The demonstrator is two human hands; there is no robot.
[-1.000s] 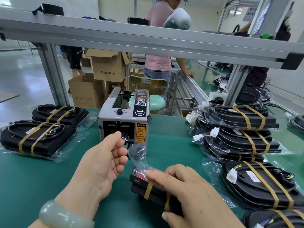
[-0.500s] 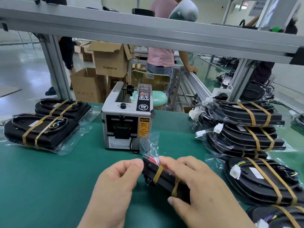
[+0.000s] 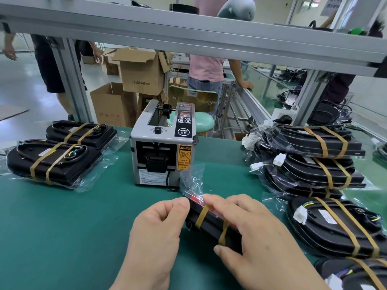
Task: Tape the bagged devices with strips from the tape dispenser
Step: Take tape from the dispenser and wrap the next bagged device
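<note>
Taped pair (image 3: 52, 162): two banded devices in their bags lie flat at the left of the bench (image 3: 73, 227). They are well apart from the work and look like the model for the finish.
Left hand (image 3: 159, 225): thumb and forefinger are pinched together against the far left end of the bag. A clear strip between them cannot be made out. My advice is to press from the fold outward so the film lies smooth.
Tape dispenser (image 3: 161, 151): stands upright just behind the hands, with its outlet facing them, near enough for another strip.
Bagged device (image 3: 209, 221): held above the bench between both hands, tilted, with two tan bands across it. The loose bag tail (image 3: 192, 176) stands up at its far end and wants folding flat before it is taped.
Right hand (image 3: 257, 237): fingers curl over the top and the thumb sits at the near edge, gripping the device. It should hold steady while the other hand presses.
Right stack (image 3: 318, 162): bagged devices piled beside the work.
</note>
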